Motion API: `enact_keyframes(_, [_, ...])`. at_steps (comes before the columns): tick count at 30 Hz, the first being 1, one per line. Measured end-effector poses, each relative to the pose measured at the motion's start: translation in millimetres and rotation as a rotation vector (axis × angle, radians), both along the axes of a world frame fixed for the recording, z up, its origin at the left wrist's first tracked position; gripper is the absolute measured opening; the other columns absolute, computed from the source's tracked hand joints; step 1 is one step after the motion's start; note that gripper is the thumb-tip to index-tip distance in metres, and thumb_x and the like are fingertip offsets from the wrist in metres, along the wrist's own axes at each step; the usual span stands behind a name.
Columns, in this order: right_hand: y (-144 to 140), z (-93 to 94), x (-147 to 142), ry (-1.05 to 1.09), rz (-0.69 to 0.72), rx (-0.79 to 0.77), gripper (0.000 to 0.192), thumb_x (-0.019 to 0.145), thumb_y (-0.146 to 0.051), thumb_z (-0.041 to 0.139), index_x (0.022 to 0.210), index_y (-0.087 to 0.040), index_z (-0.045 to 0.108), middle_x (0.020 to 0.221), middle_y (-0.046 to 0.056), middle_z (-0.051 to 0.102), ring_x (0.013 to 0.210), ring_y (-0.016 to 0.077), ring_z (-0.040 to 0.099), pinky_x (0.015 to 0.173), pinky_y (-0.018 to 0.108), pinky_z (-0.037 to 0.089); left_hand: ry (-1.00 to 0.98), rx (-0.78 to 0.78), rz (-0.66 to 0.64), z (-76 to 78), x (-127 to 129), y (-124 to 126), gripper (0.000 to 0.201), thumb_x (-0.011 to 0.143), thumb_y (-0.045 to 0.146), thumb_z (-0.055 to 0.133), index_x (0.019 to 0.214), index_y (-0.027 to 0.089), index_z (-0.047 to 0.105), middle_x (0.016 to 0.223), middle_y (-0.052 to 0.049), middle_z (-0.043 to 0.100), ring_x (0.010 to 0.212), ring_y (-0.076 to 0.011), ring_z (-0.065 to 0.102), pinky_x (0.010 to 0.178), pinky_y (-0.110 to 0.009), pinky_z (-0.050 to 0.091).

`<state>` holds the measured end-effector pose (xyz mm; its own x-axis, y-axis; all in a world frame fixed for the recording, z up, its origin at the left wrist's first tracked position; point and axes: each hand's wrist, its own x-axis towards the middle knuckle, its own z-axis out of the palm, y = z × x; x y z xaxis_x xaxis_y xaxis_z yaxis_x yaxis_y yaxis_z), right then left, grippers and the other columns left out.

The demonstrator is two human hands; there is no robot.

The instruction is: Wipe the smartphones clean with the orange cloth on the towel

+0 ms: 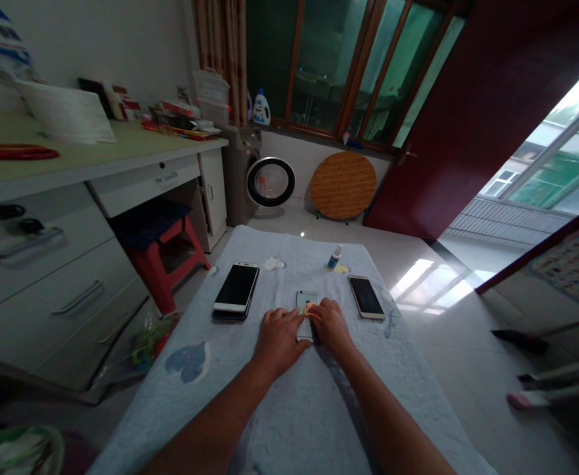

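A silver smartphone (307, 295) lies on the light blue cloth of the table, its back with a dark logo facing up. My left hand (278, 338) grips it along the left side, the thumb at its near end and the fingers by its left edge. Pinched in my right hand (331, 323) is a small orange cloth (310, 309), pressed against the phone's back. A white-framed phone (236, 287) rests on the left, on top of a dark flat thing. To the right lies another phone (366, 297), screen up. Beyond them stands a small spray bottle (334, 258).
A blue tablecloth (289, 422) covers the table. At left are a white desk (145, 173) and a red stool (173, 254) with a dark seat. Farther back, a washing machine (242, 175) has its round door ajar, beside a round wooden board (343, 185).
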<state>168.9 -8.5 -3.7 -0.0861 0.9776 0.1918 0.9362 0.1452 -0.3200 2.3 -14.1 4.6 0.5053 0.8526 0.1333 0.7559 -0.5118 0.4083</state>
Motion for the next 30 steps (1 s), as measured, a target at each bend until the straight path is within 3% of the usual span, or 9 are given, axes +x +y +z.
enact_keyframes(4, [-45.3, -2.6, -4.3, 0.071, 0.058, 0.015, 0.018, 0.091, -0.024, 0.056, 0.09, -0.024, 0.074, 0.084, 0.005, 0.059, 0.082, 0.0181, 0.049, 0.073, 0.027, 0.035, -0.012, 0.003, 0.005, -2.6, 0.1, 0.9, 0.042, 0.082, 0.044, 0.064, 0.119, 0.026, 0.061, 0.137, -0.005, 0.056, 0.116, -0.0284, 0.05, 0.1, -0.046, 0.031])
enact_keyframes(7, [-54.3, -2.5, -3.9, 0.097, 0.056, 0.03, 0.019, 0.092, -0.025, 0.055, 0.089, -0.025, 0.074, 0.085, 0.005, 0.059, 0.082, 0.0182, 0.049, 0.073, 0.027, 0.035, -0.019, 0.005, 0.001, -4.3, 0.0, 2.1, 0.04, 0.082, 0.046, 0.064, 0.117, 0.025, 0.062, 0.136, -0.006, 0.057, 0.115, -0.0283, 0.051, 0.101, -0.046, 0.031])
enact_keyframes(13, [-6.0, 0.7, 4.2, -0.013, 0.008, 0.045, 0.022, 0.094, -0.025, 0.051, 0.089, -0.022, 0.072, 0.084, 0.006, 0.061, 0.081, 0.0184, 0.049, 0.075, 0.028, 0.035, 0.003, -0.023, -0.012, -2.4, -1.2, 2.5, 0.046, 0.078, 0.043, 0.071, 0.12, 0.028, 0.06, 0.138, -0.005, 0.055, 0.121, -0.0289, 0.049, 0.106, -0.047, 0.026])
enact_keyframes(19, [43.4, -0.7, 0.5, -0.096, -0.065, 0.029, 0.026, 0.096, -0.027, 0.047, 0.095, -0.02, 0.072, 0.091, 0.009, 0.063, 0.086, 0.02, 0.05, 0.078, 0.03, 0.034, 0.012, -0.004, -0.037, -0.3, -0.6, 3.1, 0.045, 0.078, 0.041, 0.071, 0.119, 0.024, 0.061, 0.136, -0.007, 0.056, 0.117, -0.0295, 0.05, 0.103, -0.046, 0.031])
enact_keyframes(30, [63.1, 7.9, -24.3, -0.183, 0.025, -0.033, 0.028, 0.097, -0.034, 0.045, 0.097, -0.026, 0.071, 0.097, 0.008, 0.061, 0.091, 0.0211, 0.049, 0.079, 0.031, 0.033, -0.001, -0.003, -0.022, 3.7, 0.4, 1.2, 0.04, 0.079, 0.041, 0.069, 0.115, 0.027, 0.06, 0.124, -0.005, 0.061, 0.109, -0.0284, 0.053, 0.096, -0.044, 0.034])
